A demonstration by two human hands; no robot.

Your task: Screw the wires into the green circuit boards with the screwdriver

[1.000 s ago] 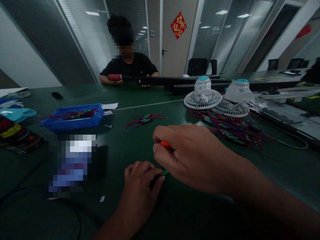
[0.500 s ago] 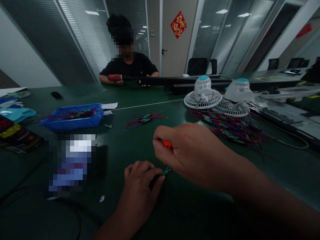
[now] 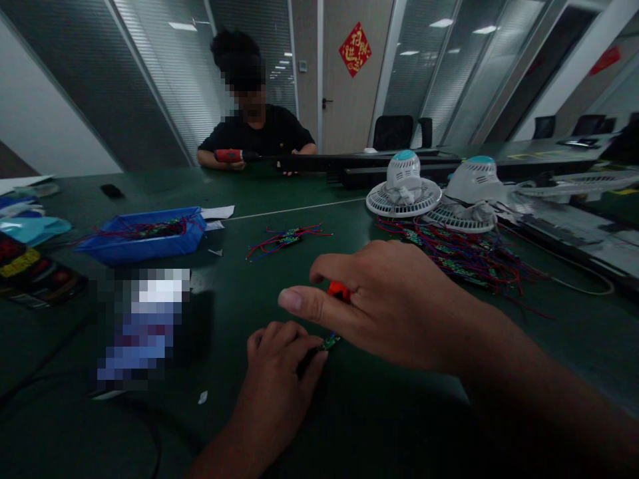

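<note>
My left hand [image 3: 284,366] rests low over the table, thumb and fingers pinching a small green circuit board [image 3: 330,342]. Just above and to the right of it is my right hand [image 3: 384,306], curled around an orange-handled tool [image 3: 339,291]. Only the orange end of that tool shows; its working end is hidden behind the hand. The right thumb sticks out to the left, away from the handle. Farther back lies another circuit board with red and blue wires [image 3: 289,236].
A blue tray [image 3: 144,249] with wired boards stands at left, near a dark can [image 3: 34,273] and a pixelated object [image 3: 144,326]. At right, wired boards [image 3: 464,259] are heaped beside white fan parts [image 3: 404,183]. Opposite, a person [image 3: 259,130] holds a red-black power tool [image 3: 229,156].
My right thumb has straightened out to the left, off the orange handle, and the grip has loosened. The left hand and circuit board stay in place.
</note>
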